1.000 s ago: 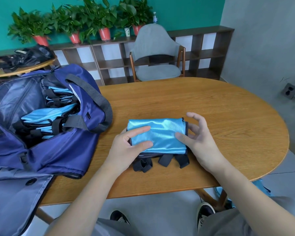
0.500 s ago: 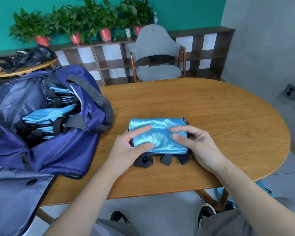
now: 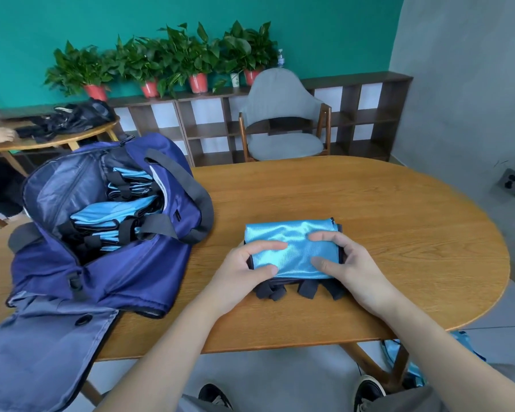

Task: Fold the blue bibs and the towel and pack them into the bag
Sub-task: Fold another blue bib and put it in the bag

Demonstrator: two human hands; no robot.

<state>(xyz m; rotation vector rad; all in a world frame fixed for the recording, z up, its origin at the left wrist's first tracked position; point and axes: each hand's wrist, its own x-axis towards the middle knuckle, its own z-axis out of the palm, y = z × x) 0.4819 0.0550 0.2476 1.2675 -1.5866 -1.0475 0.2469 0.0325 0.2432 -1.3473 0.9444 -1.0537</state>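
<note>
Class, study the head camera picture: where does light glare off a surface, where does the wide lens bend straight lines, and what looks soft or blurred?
Head view: soft sheen on the folded blue bib between the left hand and right hand; the table edge and shelf bow from wide-angle distortion; the bag flap at the lower left corner looks slightly soft.
</note>
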